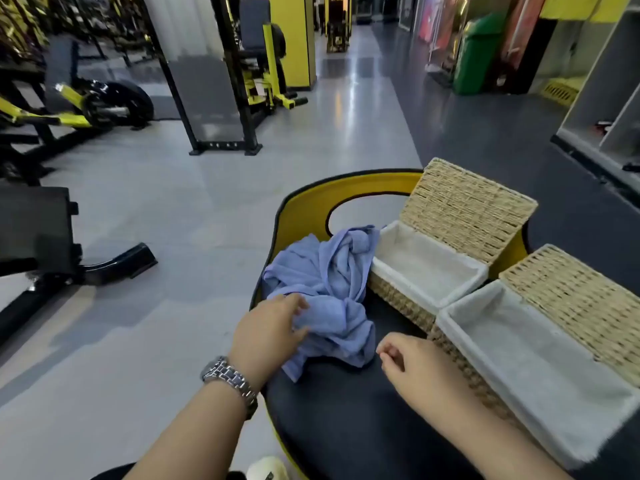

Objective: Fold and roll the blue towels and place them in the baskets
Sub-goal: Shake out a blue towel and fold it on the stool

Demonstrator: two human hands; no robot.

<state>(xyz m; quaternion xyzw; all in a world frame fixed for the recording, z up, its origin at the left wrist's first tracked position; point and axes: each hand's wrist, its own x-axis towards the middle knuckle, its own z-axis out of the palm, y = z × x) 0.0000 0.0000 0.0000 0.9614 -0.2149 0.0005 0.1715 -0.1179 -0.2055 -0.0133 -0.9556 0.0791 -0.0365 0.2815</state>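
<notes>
A crumpled heap of blue towels (332, 289) lies on the black padded surface (346, 410) with its yellow rim. My left hand (268, 332), a metal watch on its wrist, touches the near left edge of the heap with relaxed fingers. My right hand (412, 368) hovers just right of the towels, fingers loosely curled, holding nothing. Two wicker baskets with white cloth lining stand to the right with lids raised: the far basket (429, 268) and the near basket (533, 368). Both are empty.
Grey gym floor stretches to the left. Black and yellow exercise machines (104, 105) stand at the far left, and a black machine base (52, 244) is close by. A green bin (474, 53) and grey shelving (609, 98) are at the far right.
</notes>
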